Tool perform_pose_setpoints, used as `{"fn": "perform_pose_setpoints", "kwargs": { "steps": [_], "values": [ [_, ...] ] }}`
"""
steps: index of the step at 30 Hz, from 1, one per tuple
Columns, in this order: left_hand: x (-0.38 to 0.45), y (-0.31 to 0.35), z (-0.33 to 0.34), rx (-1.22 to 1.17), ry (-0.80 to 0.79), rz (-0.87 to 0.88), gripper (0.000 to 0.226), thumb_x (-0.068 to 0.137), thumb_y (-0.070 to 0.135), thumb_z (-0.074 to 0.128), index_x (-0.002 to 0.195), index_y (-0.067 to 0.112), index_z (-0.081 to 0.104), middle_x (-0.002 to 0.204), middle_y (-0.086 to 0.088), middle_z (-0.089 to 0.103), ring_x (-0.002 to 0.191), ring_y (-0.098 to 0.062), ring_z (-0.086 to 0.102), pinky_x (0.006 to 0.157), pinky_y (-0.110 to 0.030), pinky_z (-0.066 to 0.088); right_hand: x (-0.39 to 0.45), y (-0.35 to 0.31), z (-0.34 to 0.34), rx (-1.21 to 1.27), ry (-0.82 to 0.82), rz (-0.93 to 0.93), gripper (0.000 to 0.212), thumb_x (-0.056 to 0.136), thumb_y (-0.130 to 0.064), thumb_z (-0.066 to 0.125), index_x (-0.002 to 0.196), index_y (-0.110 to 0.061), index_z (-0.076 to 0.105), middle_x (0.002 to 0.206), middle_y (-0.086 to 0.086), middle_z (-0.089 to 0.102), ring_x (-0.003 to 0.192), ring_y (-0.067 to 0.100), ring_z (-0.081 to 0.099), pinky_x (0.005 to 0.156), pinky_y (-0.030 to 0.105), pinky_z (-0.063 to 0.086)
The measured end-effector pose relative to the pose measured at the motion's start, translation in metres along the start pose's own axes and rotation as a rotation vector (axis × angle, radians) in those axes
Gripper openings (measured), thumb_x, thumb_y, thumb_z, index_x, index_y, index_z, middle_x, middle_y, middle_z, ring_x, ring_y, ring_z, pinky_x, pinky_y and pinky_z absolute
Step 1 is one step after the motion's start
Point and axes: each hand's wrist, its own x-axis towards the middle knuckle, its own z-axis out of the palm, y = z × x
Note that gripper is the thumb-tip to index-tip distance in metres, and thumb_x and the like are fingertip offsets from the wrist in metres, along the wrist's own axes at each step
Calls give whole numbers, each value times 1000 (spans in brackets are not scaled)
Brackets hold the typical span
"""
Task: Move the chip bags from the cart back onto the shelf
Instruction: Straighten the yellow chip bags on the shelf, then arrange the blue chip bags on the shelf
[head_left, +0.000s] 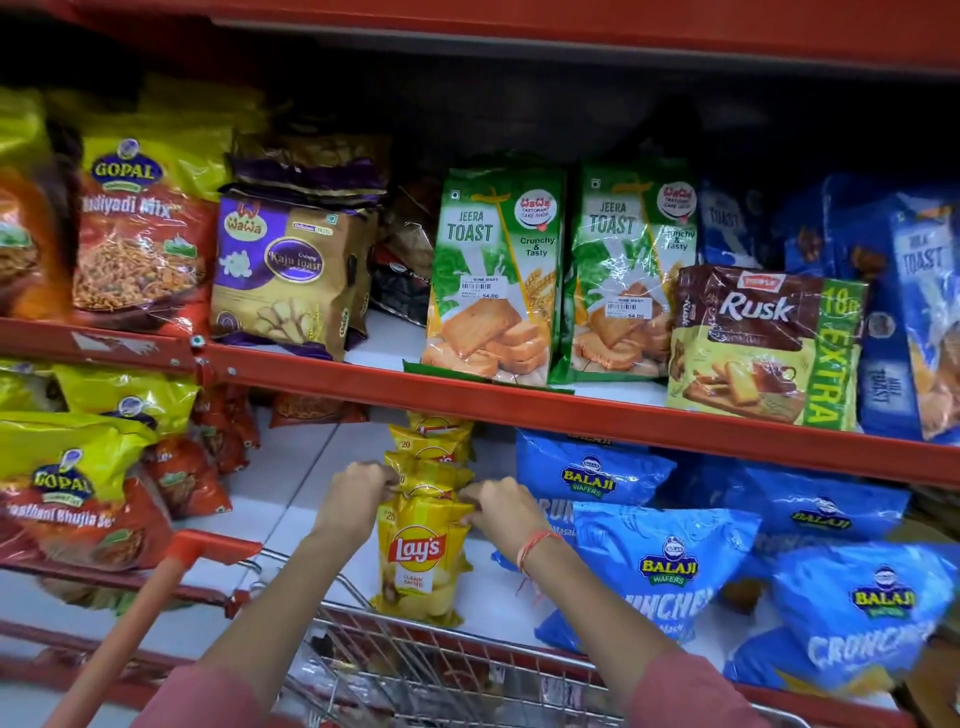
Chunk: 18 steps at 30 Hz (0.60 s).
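A row of yellow Lay's chip bags (423, 551) stands upright on the white lower shelf (291, 483), front bag facing me, more bags (431, 441) lined up behind it. My left hand (358, 488) grips the left top corner of the bags. My right hand (498, 506), with a red thread on its wrist, grips the right top corner. The wire cart (426, 670) with its red-orange handle (156, 597) sits directly below, against the shelf front. What lies inside the cart is blurred.
Blue Balaji wafer bags (670, 566) crowd the shelf to the right. Yellow-red Gopal snack bags (72, 499) fill the left. The red shelf edge (519, 405) above carries Jeera Toast (493, 275), Rusk (763, 343) and Kaju toast (285, 270) packs.
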Motion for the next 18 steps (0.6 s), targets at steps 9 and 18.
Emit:
{"fn": "perform_pose_setpoints", "kwargs": {
  "steps": [9,18],
  "values": [
    [-28,85,15,-253,77,171,33,75,27,72,104,12,67,109,-9,71,98,-22,65,83,-26,47,-82,67,-55,62,240,-36,40,87,-27,60,126,-22,53,126,4,60,116,22,54,98,34,42],
    [-25,163,55,-434,-29,169,30,76,27,72,99,9,67,99,-11,74,88,-19,67,83,-31,55,-117,155,-86,-81,218,176,43,88,-28,59,128,-17,50,129,5,58,121,23,50,98,36,43]
  ]
}}
